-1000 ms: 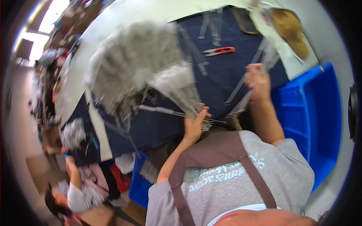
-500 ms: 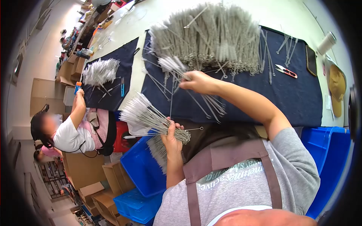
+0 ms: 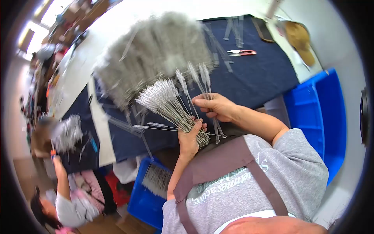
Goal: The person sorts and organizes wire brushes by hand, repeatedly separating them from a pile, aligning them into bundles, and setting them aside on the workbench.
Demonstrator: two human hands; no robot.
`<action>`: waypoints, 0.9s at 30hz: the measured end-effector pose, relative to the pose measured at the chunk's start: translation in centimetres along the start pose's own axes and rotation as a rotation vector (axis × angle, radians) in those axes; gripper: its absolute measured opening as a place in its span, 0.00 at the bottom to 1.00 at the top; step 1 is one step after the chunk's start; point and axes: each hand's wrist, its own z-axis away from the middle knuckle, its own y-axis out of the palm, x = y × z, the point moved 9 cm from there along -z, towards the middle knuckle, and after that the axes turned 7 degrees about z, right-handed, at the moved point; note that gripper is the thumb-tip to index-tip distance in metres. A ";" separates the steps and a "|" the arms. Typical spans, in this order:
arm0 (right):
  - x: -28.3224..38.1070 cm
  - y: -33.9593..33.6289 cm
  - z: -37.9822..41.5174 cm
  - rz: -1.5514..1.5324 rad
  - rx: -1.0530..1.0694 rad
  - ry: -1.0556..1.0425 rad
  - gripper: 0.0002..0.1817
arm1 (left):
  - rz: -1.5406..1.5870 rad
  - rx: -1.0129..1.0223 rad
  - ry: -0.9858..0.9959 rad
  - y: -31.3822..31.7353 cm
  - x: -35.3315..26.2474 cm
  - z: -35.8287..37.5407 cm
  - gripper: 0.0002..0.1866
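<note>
My left hand (image 3: 189, 139) is wrapped round a thick bunch of straw brushes (image 3: 169, 103), white bristle ends fanned up and wire loops below the fist. Two brushes stick out of that bunch to the left. Close beside it, my right hand (image 3: 218, 107) pinches a few straw brushes (image 3: 205, 78), their bristles pointing up and loops hanging below. Behind both hands, a large heap of straw brushes (image 3: 156, 50) lies on the dark blue cloth (image 3: 261, 85).
Red-handled thread snips (image 3: 243, 52), a phone (image 3: 263, 30) and loose brushes lie at the cloth's far right, with a brown cap (image 3: 299, 41) beyond. Blue bins (image 3: 335, 117) stand right and left; the left bin (image 3: 142, 201) holds brushes. A person (image 3: 70, 202) works at the left.
The view has turned, shifting the table left. My right hand has come from the heap to beside the left-hand bunch, with fewer brushes in it. My left hand keeps its bunch.
</note>
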 end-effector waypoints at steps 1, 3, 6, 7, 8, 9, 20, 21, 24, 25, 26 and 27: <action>0.3 -1.5 1.0 -0.057 -0.063 -0.040 0.11 | -0.031 0.032 -0.059 1.0 1.6 -0.7 0.14; 0.3 -4.1 2.4 -0.094 -0.160 -0.096 0.10 | -0.050 0.059 -0.124 2.7 4.1 -1.2 0.13; 0.0 -7.3 4.0 -0.111 -0.214 -0.153 0.09 | -0.070 0.069 -0.197 4.1 6.4 -1.6 0.14; 0.0 -8.0 4.6 -0.143 -0.234 -0.168 0.09 | -0.072 0.067 -0.215 4.5 6.9 -1.7 0.15; 0.0 -8.8 5.1 -0.173 -0.252 -0.183 0.09 | -0.090 0.075 -0.230 4.9 7.3 -1.9 0.15; 0.1 -9.5 5.6 -0.208 -0.250 -0.207 0.08 | -0.107 0.083 -0.244 5.5 7.7 -2.1 0.15; 0.5 -15.0 9.5 -0.447 -0.293 -0.312 0.07 | -0.239 0.177 -0.348 10.5 11.9 -3.1 0.16; 0.6 -15.1 9.6 -0.451 -0.291 -0.286 0.07 | -0.244 0.173 -0.347 10.7 12.0 -3.1 0.17; 0.7 -15.5 9.5 -0.447 -0.259 -0.283 0.08 | -0.257 0.178 -0.331 11.6 12.3 -3.1 0.17; 0.9 -15.6 9.7 -0.450 -0.267 -0.284 0.08 | -0.260 0.178 -0.326 11.7 12.3 -3.2 0.17; 1.1 -15.6 9.9 -0.453 -0.274 -0.284 0.08 | -0.262 0.178 -0.321 11.8 12.4 -3.2 0.17; 1.2 -15.7 10.1 -0.454 -0.281 -0.283 0.08 | -0.262 0.178 -0.315 11.9 12.4 -3.2 0.18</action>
